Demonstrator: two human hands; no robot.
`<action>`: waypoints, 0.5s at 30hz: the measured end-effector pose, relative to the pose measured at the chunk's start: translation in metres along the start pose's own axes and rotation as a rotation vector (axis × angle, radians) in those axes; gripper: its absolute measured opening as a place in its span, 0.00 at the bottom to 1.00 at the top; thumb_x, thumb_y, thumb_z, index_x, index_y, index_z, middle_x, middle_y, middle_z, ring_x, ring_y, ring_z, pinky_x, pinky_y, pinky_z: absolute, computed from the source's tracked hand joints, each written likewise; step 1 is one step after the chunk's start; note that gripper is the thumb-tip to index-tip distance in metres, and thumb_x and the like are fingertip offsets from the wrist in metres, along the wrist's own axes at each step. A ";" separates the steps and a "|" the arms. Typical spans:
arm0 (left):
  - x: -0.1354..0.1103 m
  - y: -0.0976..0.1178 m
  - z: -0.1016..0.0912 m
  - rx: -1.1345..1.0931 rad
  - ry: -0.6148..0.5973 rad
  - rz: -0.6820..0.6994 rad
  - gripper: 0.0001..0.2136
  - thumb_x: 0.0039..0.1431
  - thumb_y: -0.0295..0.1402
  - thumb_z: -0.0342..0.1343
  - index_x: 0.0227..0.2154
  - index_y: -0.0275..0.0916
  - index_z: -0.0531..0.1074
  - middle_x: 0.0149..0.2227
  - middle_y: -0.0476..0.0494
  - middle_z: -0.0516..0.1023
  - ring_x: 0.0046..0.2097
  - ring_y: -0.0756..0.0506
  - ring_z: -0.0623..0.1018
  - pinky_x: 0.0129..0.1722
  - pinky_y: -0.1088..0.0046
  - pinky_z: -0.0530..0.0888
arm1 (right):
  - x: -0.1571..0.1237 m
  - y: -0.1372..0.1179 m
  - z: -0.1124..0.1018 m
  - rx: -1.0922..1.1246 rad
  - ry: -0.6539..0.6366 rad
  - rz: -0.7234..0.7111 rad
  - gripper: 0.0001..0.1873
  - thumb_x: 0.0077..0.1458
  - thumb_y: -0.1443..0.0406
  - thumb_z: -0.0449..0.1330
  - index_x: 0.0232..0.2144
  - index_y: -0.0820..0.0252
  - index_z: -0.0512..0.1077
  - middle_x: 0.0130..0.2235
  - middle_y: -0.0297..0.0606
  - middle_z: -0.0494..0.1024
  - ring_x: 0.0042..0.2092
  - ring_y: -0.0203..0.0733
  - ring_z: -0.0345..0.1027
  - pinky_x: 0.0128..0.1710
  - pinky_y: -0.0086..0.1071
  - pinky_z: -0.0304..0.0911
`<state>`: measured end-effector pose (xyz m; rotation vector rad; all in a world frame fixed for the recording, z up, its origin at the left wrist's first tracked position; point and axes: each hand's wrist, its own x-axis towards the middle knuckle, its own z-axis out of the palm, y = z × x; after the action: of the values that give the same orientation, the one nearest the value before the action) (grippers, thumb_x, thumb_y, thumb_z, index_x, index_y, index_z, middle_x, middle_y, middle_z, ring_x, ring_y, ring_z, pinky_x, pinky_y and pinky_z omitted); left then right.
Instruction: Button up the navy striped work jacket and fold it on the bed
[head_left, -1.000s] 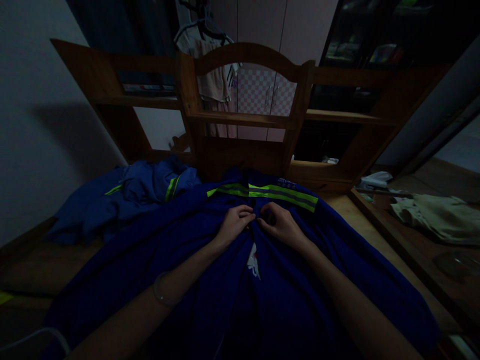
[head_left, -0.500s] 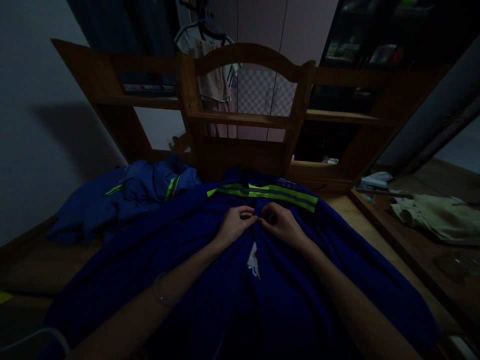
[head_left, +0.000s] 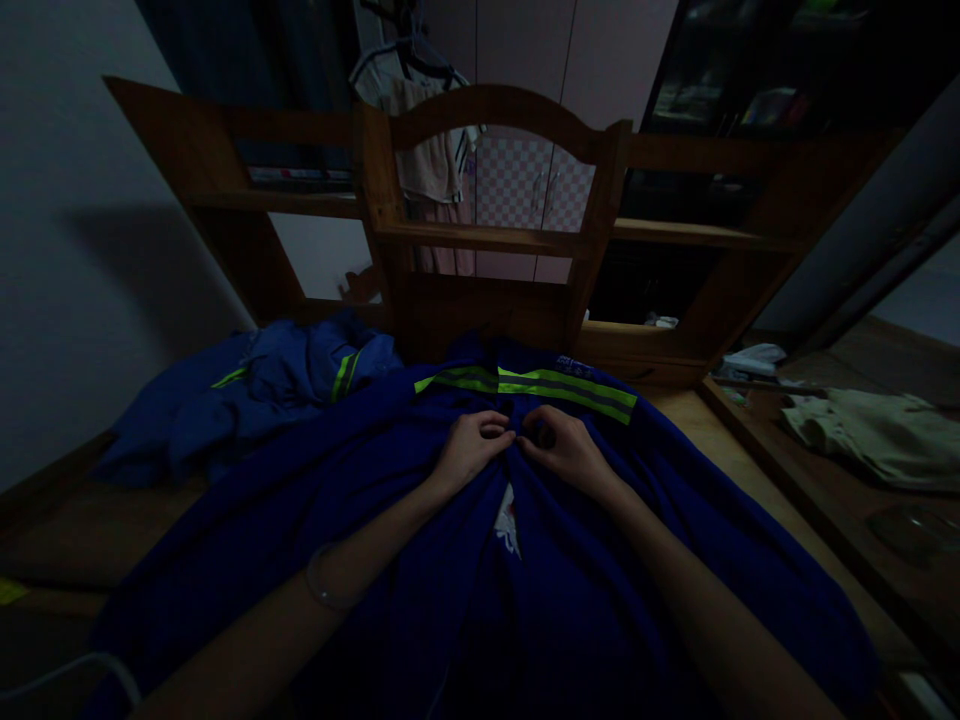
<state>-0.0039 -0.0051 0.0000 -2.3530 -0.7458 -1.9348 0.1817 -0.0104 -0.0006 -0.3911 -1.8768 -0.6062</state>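
A dark blue jacket is spread front side up, just before the wooden headboard. Its reflective band is laid crosswise at the end nearest the headboard, and there the two halves of the front are brought together; whether they are fastened cannot be told. Farther from the headboard the front edges are parted, and a white patch is exposed in the gap. The work is therefore judged to be partway along: the upper front is met, the lower front is left apart.

Between band and gap, the left hand and the right hand are set almost tip to tip at the front edges. In each, the fingers are curled, with thumb and forefinger nearly meeting; whether cloth is pinched between them cannot be told in the dim light.

Before the headboard's left part, a second blue garment is heaped, crumpled. Beyond the headboard, hanging clothes are seen; well to its right, a pale cloth is laid.
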 end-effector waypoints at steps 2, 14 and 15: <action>0.000 0.000 0.000 0.001 0.007 0.011 0.15 0.48 0.36 0.61 0.37 0.33 0.74 0.34 0.39 0.79 0.36 0.45 0.79 0.31 0.76 0.73 | 0.000 0.000 0.000 -0.004 0.001 0.004 0.10 0.51 0.63 0.60 0.37 0.58 0.68 0.33 0.32 0.72 0.29 0.33 0.64 0.30 0.26 0.58; -0.001 0.001 0.000 -0.033 0.006 0.019 0.15 0.49 0.38 0.61 0.36 0.33 0.74 0.34 0.38 0.80 0.34 0.45 0.79 0.29 0.76 0.73 | 0.000 -0.001 0.001 -0.012 0.005 0.006 0.09 0.52 0.63 0.58 0.37 0.58 0.68 0.32 0.32 0.72 0.30 0.34 0.64 0.30 0.26 0.58; -0.001 0.000 0.000 -0.032 0.007 0.025 0.15 0.49 0.38 0.61 0.36 0.33 0.74 0.34 0.39 0.80 0.34 0.45 0.79 0.30 0.76 0.73 | 0.000 -0.001 0.001 -0.012 0.003 0.008 0.09 0.52 0.63 0.58 0.37 0.58 0.68 0.32 0.32 0.72 0.30 0.34 0.64 0.30 0.26 0.57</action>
<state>-0.0034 -0.0056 -0.0007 -2.3606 -0.6870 -1.9585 0.1806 -0.0111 -0.0010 -0.4054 -1.8685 -0.6129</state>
